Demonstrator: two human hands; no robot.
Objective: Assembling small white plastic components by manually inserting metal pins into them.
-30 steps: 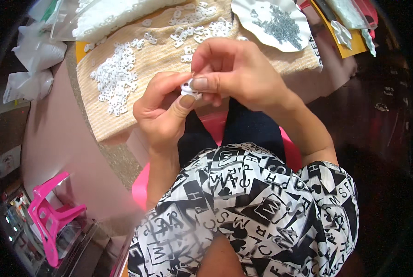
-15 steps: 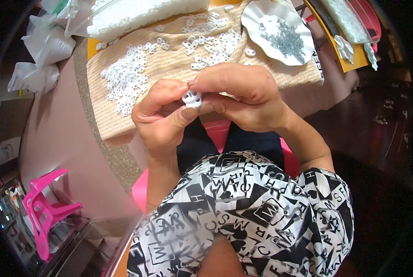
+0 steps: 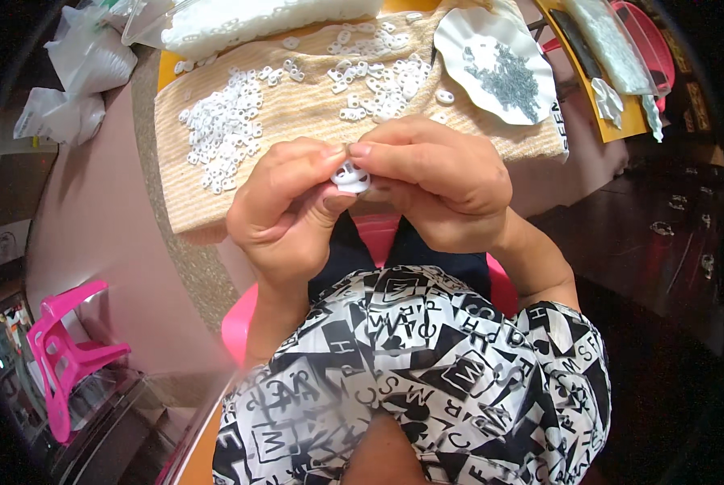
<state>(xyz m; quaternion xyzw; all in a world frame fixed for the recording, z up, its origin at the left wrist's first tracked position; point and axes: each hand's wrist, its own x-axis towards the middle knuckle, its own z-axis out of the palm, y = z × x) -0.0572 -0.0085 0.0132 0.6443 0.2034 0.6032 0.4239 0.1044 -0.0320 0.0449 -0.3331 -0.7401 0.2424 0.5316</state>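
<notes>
Between my two hands, just over the near edge of the cloth, is a small white plastic cord lock (image 3: 350, 179) with two holes showing. My left hand (image 3: 283, 212) pinches it between thumb and fingers from the left. From the right, my right hand (image 3: 449, 184) closes on it too, its thumb and forefinger at the top of the piece. The fingers partly cover the cord lock. Beyond my hands, loose white two-holed pieces lie in a left pile (image 3: 231, 133) and a right pile (image 3: 394, 85). A white wavy-rimmed plate (image 3: 452, 31) holds many tiny grey pieces (image 3: 509, 81), perhaps metal springs.
A striped beige cloth (image 3: 301, 121) covers the table. At its far side stands a clear box (image 3: 147, 31) full of white pieces. An orange board (image 3: 620, 121) with a filled clear bag (image 3: 608, 48) is at right. Plastic bags (image 3: 87, 61) and a pink stool (image 3: 71, 347) are left.
Both hands have shifted slightly to the right in the picture, still holding the cord lock. The right thumb and forefinger have changed position at its top. The whole view has moved a little.
</notes>
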